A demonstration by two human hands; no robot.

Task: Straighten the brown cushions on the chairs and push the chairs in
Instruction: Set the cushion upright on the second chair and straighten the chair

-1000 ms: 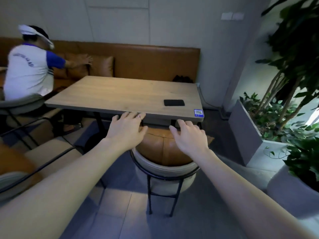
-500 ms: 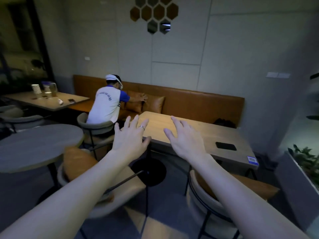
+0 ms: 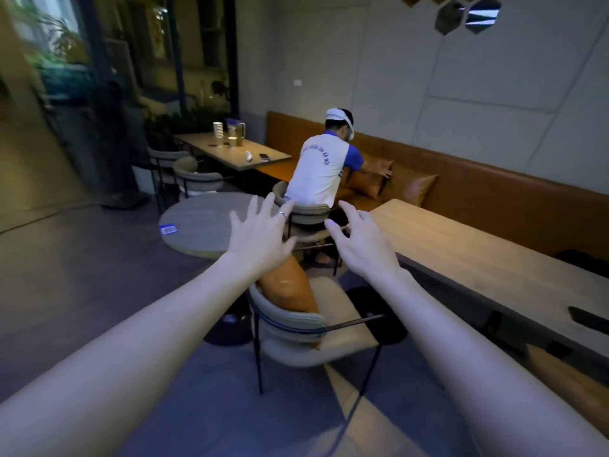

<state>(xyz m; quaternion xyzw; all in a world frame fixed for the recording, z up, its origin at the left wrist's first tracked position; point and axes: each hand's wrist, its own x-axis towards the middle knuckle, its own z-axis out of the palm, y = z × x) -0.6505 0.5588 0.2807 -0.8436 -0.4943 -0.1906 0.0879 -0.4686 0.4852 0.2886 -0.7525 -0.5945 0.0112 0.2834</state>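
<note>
A beige chair (image 3: 298, 328) with thin black legs stands in front of me, pulled out between a round table (image 3: 197, 225) and a long wooden table (image 3: 478, 258). A brown cushion (image 3: 288, 288) leans tilted against its backrest. My left hand (image 3: 260, 240) hovers above the cushion, fingers spread, holding nothing. My right hand (image 3: 362, 244) is held out beside it, fingers apart and slightly curled, also holding nothing. Neither hand touches the chair or cushion.
A person (image 3: 321, 169) in a white and blue shirt sits on another chair (image 3: 306, 212), touching brown cushions (image 3: 392, 183) on the brown bench (image 3: 494, 189). A black phone (image 3: 590, 319) lies on the long table. Farther left stand a table with cups (image 3: 230, 150) and more chairs (image 3: 194, 176).
My view has swung left from the chair tucked at the long table's end to the pulled-out chair by the round table. Both hands left that first chair and now hover open.
</note>
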